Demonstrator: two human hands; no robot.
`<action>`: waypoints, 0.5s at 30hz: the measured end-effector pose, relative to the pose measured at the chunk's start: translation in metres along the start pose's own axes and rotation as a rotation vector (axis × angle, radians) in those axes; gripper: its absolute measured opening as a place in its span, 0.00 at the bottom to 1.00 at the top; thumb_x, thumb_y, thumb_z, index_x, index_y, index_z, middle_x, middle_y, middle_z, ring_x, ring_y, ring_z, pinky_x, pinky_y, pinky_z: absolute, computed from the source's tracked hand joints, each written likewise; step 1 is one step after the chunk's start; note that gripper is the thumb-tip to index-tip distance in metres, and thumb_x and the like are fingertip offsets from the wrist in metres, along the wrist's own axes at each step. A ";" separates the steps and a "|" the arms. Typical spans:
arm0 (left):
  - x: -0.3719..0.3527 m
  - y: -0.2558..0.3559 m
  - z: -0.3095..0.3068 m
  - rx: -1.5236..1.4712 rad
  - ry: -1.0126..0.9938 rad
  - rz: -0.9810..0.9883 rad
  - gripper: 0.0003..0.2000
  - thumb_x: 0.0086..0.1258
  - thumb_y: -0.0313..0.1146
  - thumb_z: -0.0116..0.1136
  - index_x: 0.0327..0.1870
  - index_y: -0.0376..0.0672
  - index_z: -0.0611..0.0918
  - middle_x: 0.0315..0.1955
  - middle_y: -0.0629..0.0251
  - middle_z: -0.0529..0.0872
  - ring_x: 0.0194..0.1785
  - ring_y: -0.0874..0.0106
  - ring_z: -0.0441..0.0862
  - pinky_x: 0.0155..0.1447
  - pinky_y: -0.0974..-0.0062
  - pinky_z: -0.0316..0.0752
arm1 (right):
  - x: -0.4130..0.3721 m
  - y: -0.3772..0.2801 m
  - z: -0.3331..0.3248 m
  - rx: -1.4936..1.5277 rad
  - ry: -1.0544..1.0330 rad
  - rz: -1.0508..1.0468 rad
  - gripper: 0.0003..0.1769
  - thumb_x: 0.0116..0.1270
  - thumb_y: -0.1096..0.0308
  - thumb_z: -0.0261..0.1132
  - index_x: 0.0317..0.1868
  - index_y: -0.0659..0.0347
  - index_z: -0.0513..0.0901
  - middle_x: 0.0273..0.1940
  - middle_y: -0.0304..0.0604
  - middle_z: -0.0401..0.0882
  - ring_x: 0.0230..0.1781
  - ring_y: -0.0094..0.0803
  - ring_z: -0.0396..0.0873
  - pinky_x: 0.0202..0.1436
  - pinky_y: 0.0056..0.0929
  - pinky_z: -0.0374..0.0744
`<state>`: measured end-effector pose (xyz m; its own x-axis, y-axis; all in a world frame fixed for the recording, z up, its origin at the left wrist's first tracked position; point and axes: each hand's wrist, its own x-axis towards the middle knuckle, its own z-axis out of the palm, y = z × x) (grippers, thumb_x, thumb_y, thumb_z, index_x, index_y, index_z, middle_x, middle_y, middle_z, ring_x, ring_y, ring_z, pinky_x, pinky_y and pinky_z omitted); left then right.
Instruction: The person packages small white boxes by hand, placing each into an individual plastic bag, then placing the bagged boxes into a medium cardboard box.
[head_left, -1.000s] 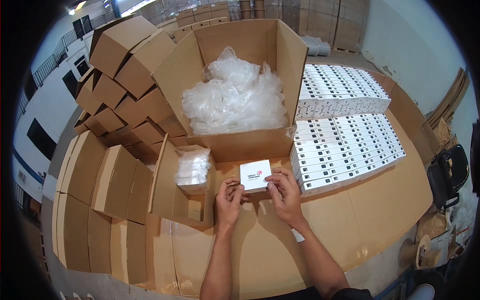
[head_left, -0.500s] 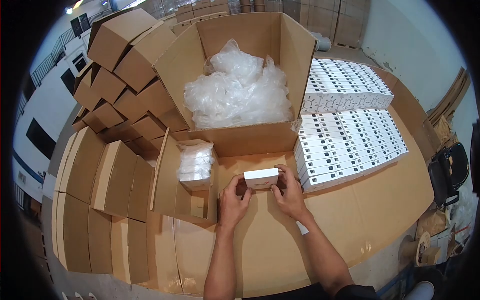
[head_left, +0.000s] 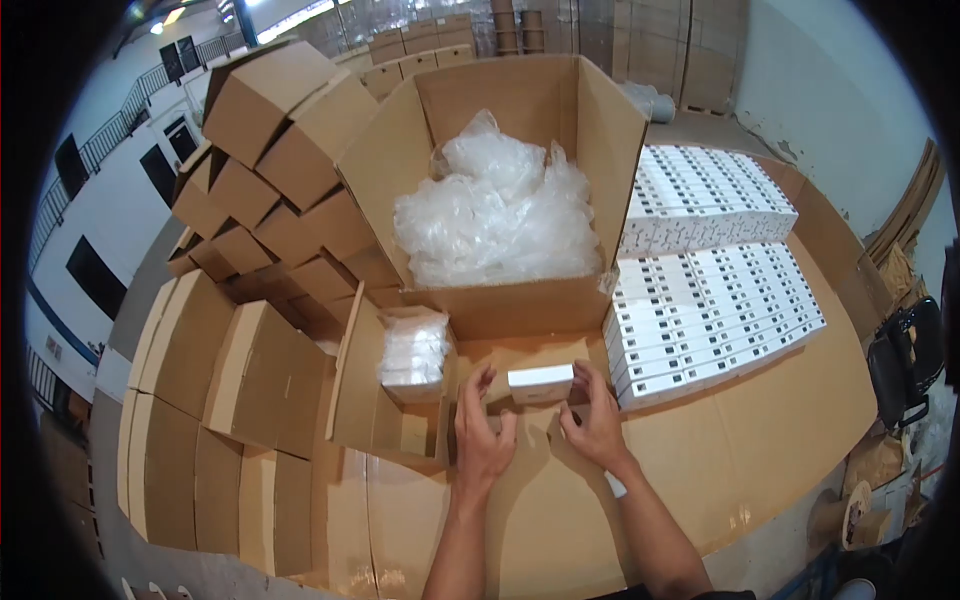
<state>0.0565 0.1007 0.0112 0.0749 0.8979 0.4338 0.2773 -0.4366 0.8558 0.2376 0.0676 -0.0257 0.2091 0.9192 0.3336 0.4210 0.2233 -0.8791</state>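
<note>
A small white box (head_left: 541, 385) is in front of me, its long narrow side up and faint print on the face toward me. My right hand (head_left: 597, 418) grips it at its right end, fingers at the upper corner and thumb by the lower one. My left hand (head_left: 485, 432) is open to the left of it, thumb and fingers apart, with a gap between them and the box. Just left of that hand stands an open carton (head_left: 358, 420), partly filled with white boxes in clear plastic wrap (head_left: 415, 350).
A large open carton (head_left: 520, 310) full of crumpled clear plastic bags (head_left: 500, 215) stands behind my hands. Stacked rows of white boxes (head_left: 715, 320) fill the right side. Brown cartons (head_left: 270, 375) are stacked at the left. Brown cardboard (head_left: 700, 470) covers the table.
My left hand has let go of the white box and moved away from it. The box shows a different face; the red mark is gone from view. The camera view has shifted slightly.
</note>
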 end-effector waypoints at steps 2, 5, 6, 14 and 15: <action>-0.002 0.017 -0.002 0.149 0.087 0.055 0.25 0.61 0.18 0.57 0.63 0.35 0.75 0.51 0.53 0.84 0.55 0.58 0.83 0.63 0.63 0.77 | -0.007 0.003 0.002 -0.056 0.062 -0.034 0.38 0.61 0.80 0.64 0.72 0.69 0.64 0.62 0.60 0.77 0.65 0.48 0.79 0.69 0.41 0.76; 0.027 0.059 0.000 0.124 0.104 0.194 0.15 0.63 0.20 0.59 0.52 0.34 0.80 0.44 0.52 0.83 0.48 0.57 0.83 0.55 0.62 0.78 | -0.011 -0.007 -0.003 -0.041 0.050 -0.024 0.35 0.60 0.80 0.62 0.69 0.69 0.65 0.59 0.61 0.78 0.63 0.54 0.79 0.69 0.44 0.76; 0.045 0.074 0.002 0.135 0.106 0.271 0.12 0.63 0.20 0.60 0.48 0.35 0.81 0.42 0.54 0.84 0.46 0.60 0.83 0.53 0.64 0.79 | -0.010 -0.010 -0.004 -0.047 0.044 -0.044 0.33 0.61 0.81 0.62 0.68 0.68 0.66 0.57 0.62 0.79 0.62 0.56 0.79 0.67 0.45 0.77; 0.321 0.086 0.024 0.211 0.190 0.449 0.09 0.65 0.22 0.61 0.46 0.35 0.85 0.38 0.52 0.89 0.45 0.57 0.88 0.53 0.65 0.81 | -0.008 -0.009 -0.006 -0.055 0.057 -0.052 0.31 0.59 0.82 0.59 0.66 0.68 0.68 0.58 0.63 0.79 0.59 0.60 0.80 0.64 0.48 0.78; 0.354 0.074 0.025 0.213 0.191 0.436 0.11 0.66 0.23 0.62 0.49 0.36 0.86 0.40 0.53 0.90 0.45 0.59 0.89 0.54 0.67 0.82 | -0.008 -0.008 -0.006 -0.036 0.052 -0.029 0.31 0.59 0.82 0.60 0.66 0.68 0.69 0.58 0.63 0.79 0.59 0.60 0.80 0.65 0.48 0.77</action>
<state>0.1276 0.3882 0.2208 0.0559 0.6005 0.7977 0.4496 -0.7285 0.5169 0.2375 0.0560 -0.0191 0.2413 0.8943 0.3769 0.4593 0.2369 -0.8561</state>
